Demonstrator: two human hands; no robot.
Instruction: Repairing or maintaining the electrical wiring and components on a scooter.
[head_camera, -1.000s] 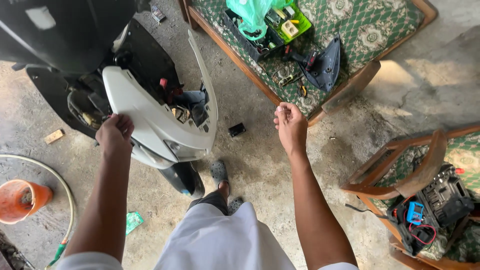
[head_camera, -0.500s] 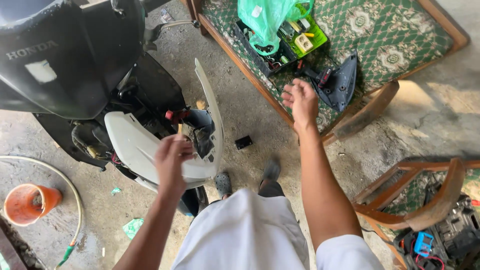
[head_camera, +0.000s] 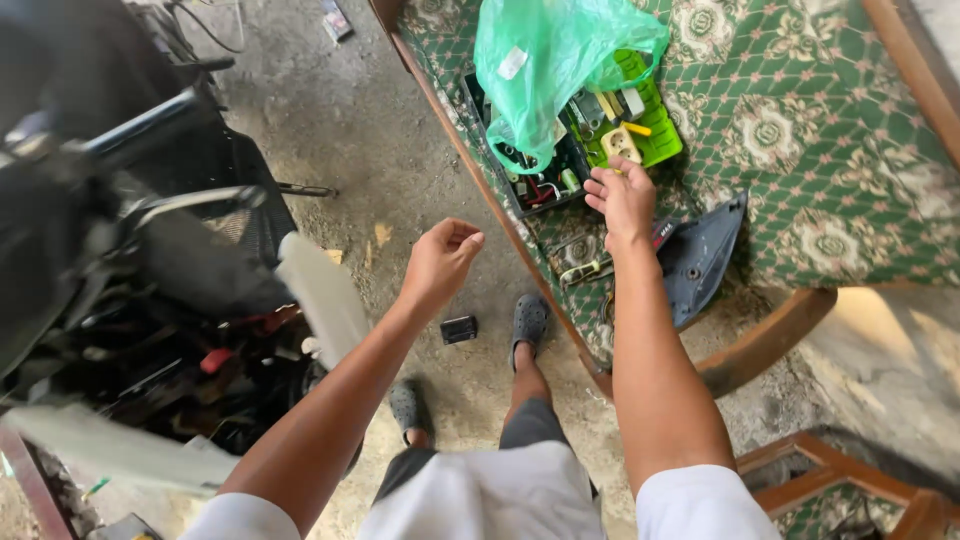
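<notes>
Just beyond right hand (head_camera: 622, 200) fingers (head_camera: 598, 187): tool tray (head_camera: 655, 150).

Tool case (head_camera: 560, 165) on the bench (head_camera: 800, 150), scooter (head_camera: 130, 260) to its left

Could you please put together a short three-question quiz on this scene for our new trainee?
1. True or false: the right hand is reaching into the open tool case on the green patterned cushion.
2. What partly covers the tool case?
A. a green plastic bag
B. a red towel
C. a sheet of cardboard
3. Fill in: the left hand hangs in the air over the ______ floor, holding nothing that can be seen.

Key:
1. True.
2. A.
3. Concrete; a small black object lies on it, beside the person's grey shoe.
</notes>
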